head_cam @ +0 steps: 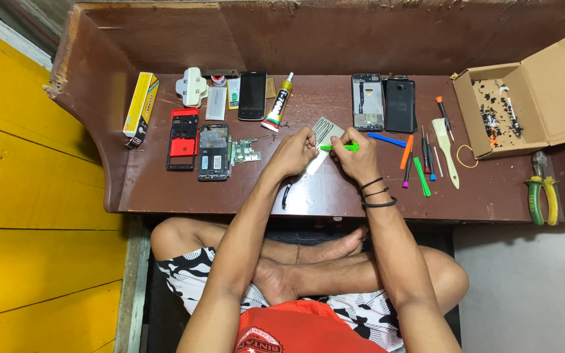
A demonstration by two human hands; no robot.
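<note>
A person sat cross-legged at a low brown wooden table with tall sides. At the far right stood an open cardboard box with small dark bits inside. Pliers with green and yellow handles lay in front of the box. A yellow box rested at the left end.

Near it were a red phone frame, an opened phone, a small green circuit board and a black phone. A tube of glue lay tilted beside them. Two more phone parts sat toward the right, next to a row of coloured prying tools and small screwdrivers.

In the middle of the table, the left hand was curled, its fingertips pinching a pale flat phone panel. The right hand was closed around a thin green tool, whose tip touched the panel. The two hands were almost touching. Black bands circled the right wrist.
</note>
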